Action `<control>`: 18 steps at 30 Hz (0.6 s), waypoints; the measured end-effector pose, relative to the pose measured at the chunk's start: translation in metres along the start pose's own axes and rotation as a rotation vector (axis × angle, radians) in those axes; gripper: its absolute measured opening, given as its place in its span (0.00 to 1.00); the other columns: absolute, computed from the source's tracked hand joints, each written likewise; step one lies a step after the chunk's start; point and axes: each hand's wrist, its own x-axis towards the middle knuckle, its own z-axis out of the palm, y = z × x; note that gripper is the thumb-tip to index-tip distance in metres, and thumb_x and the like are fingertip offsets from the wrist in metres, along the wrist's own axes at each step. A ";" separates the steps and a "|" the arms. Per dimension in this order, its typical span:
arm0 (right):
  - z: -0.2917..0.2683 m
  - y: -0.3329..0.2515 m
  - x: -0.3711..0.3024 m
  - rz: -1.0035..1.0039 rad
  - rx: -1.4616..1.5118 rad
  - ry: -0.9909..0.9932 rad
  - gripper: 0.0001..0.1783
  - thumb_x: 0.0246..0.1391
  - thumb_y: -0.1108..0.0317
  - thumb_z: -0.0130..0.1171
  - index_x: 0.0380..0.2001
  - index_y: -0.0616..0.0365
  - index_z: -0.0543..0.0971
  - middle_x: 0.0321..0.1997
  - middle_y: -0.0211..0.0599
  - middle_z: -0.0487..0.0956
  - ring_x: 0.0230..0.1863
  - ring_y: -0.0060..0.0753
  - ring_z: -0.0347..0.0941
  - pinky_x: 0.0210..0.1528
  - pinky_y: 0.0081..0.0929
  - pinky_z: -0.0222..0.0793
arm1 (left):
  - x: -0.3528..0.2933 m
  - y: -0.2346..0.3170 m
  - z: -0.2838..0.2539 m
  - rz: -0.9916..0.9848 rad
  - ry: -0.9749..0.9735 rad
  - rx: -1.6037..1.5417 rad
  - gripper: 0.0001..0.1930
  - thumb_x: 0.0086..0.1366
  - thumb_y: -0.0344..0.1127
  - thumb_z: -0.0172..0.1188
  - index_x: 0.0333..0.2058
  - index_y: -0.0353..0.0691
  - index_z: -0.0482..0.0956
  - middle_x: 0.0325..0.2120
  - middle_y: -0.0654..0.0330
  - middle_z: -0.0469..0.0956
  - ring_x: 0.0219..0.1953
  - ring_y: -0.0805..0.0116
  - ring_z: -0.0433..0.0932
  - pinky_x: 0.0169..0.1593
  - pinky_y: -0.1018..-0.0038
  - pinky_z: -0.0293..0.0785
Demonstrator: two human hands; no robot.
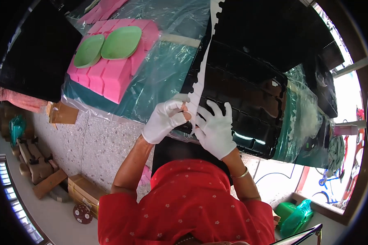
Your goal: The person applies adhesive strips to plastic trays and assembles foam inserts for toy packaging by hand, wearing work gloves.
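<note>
A glossy black moulded panel (pixel 249 87) lies on the table in front of me. Along its left side runs a long white strip (pixel 202 61) with a notched edge. My left hand (pixel 166 118), in a white glove with bare thumb and finger tips, pinches the strip near its close end. My right hand (pixel 216 131), gloved too, rests on the panel's near left corner, fingers spread and thumb beside the strip. Whether that thumb presses on the strip is hard to see.
Left of the panel, two pale green dishes (pixel 121 43) sit on pink foam blocks (pixel 114 79). Clear plastic sheeting (pixel 167 67) covers the green tabletop. More black panels (pixel 37 53) stand at the far left. Cardboard boxes (pixel 84 190) and a green bin (pixel 288 214) are on the floor.
</note>
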 end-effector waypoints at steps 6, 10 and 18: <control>-0.043 0.018 -0.014 0.685 1.464 0.039 0.19 0.63 0.65 0.40 0.42 0.68 0.78 0.44 0.46 0.81 0.45 0.36 0.78 0.53 0.32 0.70 | 0.034 0.006 0.036 0.079 -0.199 0.008 0.14 0.58 0.44 0.69 0.33 0.39 0.80 0.58 0.48 0.68 0.61 0.59 0.65 0.60 0.63 0.65; -0.061 0.031 -0.012 0.489 1.335 -0.249 0.21 0.63 0.57 0.47 0.38 0.67 0.78 0.32 0.35 0.77 0.32 0.23 0.72 0.41 0.24 0.71 | 0.054 0.006 0.052 0.074 -0.426 0.022 0.18 0.53 0.48 0.71 0.33 0.40 0.81 0.60 0.47 0.66 0.69 0.47 0.55 0.69 0.51 0.50; -0.053 0.029 -0.041 0.683 0.975 0.274 0.05 0.53 0.73 0.61 0.30 0.63 0.79 0.27 0.30 0.76 0.28 0.19 0.71 0.31 0.19 0.66 | 0.058 0.015 0.078 -0.048 -0.473 0.097 0.34 0.53 0.46 0.71 0.53 0.30 0.71 0.60 0.50 0.66 0.59 0.61 0.69 0.62 0.66 0.63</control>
